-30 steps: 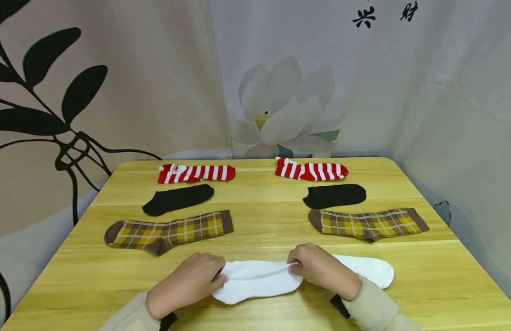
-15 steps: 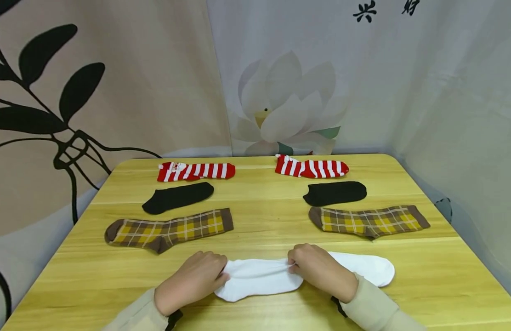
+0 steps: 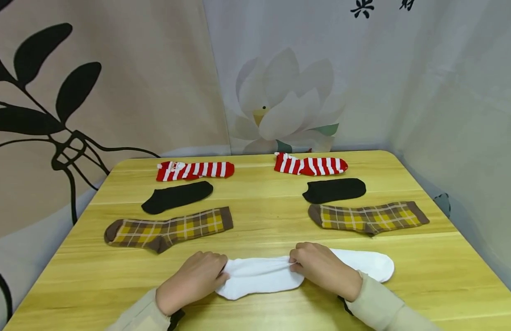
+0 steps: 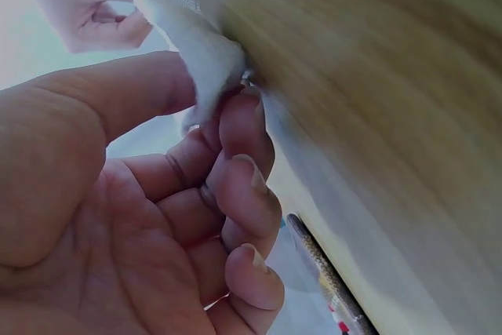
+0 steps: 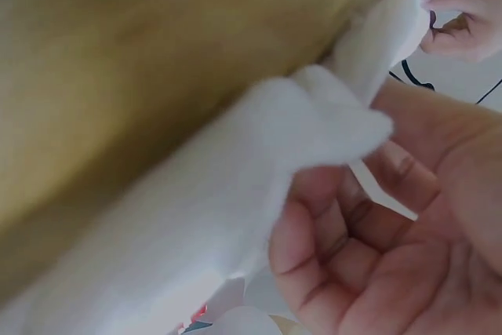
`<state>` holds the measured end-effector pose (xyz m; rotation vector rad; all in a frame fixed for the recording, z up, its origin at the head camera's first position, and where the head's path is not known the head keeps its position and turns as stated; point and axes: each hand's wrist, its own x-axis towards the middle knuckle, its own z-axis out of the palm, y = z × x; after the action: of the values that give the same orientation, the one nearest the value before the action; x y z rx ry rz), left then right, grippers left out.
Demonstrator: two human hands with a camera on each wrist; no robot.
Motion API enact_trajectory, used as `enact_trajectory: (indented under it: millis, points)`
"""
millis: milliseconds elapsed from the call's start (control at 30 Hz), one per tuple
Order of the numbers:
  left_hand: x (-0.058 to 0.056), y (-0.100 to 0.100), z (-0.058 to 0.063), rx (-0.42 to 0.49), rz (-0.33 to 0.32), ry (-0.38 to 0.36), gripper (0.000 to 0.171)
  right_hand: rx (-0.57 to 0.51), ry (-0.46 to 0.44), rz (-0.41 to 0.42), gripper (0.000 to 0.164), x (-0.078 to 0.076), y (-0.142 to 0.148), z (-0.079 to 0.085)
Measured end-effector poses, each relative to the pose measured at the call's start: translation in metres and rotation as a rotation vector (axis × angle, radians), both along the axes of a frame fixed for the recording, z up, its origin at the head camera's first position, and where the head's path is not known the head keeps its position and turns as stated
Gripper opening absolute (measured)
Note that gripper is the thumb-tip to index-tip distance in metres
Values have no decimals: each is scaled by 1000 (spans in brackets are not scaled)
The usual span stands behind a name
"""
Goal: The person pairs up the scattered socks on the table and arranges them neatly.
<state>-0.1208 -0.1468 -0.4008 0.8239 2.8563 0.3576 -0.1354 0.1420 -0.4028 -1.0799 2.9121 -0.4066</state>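
A white sock (image 3: 261, 278) is stretched between my two hands near the front of the table. At its left end, my left hand (image 3: 196, 279) pinches the fabric between thumb and index finger, the other fingers curled in the left wrist view. My right hand (image 3: 321, 269) pinches the upper right part of the same sock, making a crease along its top. A second white sock (image 3: 369, 264) lies flat to the right, partly hidden behind the right hand.
Beyond the hands lie two plaid socks (image 3: 173, 227), two black socks (image 3: 178, 196) and two red-and-white striped socks (image 3: 197, 171), one of each pair per side. The wooden table (image 3: 268, 220) ends at a printed curtain (image 3: 288, 92).
The head view has tilted slightly, so the far socks sit a little higher in it. Both hands keep their pinch on the white sock, almost still.
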Motion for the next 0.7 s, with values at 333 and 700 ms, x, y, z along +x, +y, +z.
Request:
enact_trajectory:
  millis: [333, 700]
  points:
    - [-1, 1, -1, -11, 14, -8, 27, -2, 69, 72, 11, 2, 4, -3]
    - [-1, 3, 3, -31, 16, -25, 27, 48, 151, 89, 13, 3, 5, -4]
